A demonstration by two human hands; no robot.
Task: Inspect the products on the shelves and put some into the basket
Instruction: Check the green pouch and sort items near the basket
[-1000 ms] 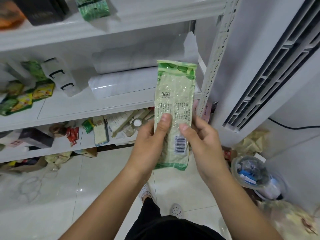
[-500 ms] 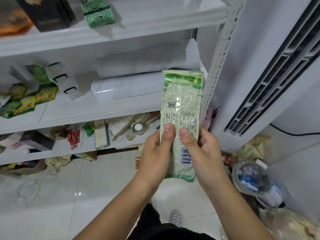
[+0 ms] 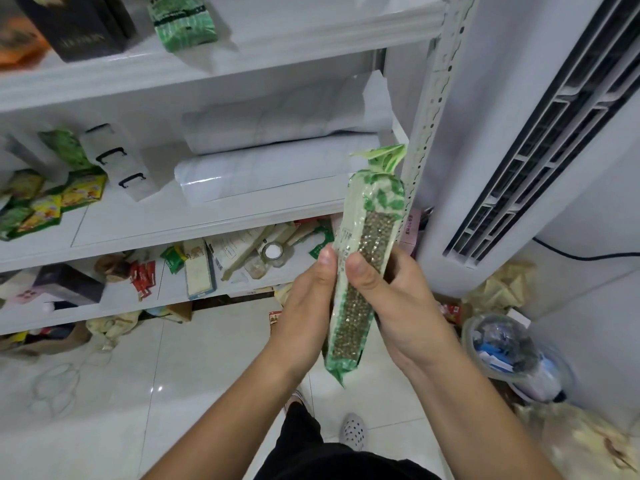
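Turned since half a second ago, the green packet (image 3: 363,265) now shows its narrow side and a clear window of small round greenish grains instead of the printed back with the barcode. Both hands clamp it at mid-length: the left hand (image 3: 304,306) with its thumb on the near edge, the right hand (image 3: 394,299) with its thumb just beside it and its fingers wrapped behind. The packet stands nearly upright in front of the white shelves (image 3: 207,220), its crimped top close to the perforated shelf post (image 3: 426,133).

It looks vacuum-packed, so probably brick-stiff and fairly heavy for its size, with a glossy film that could slip. Holding the middle, not the thin sealed ends, seems the safest grip. No basket is in view.
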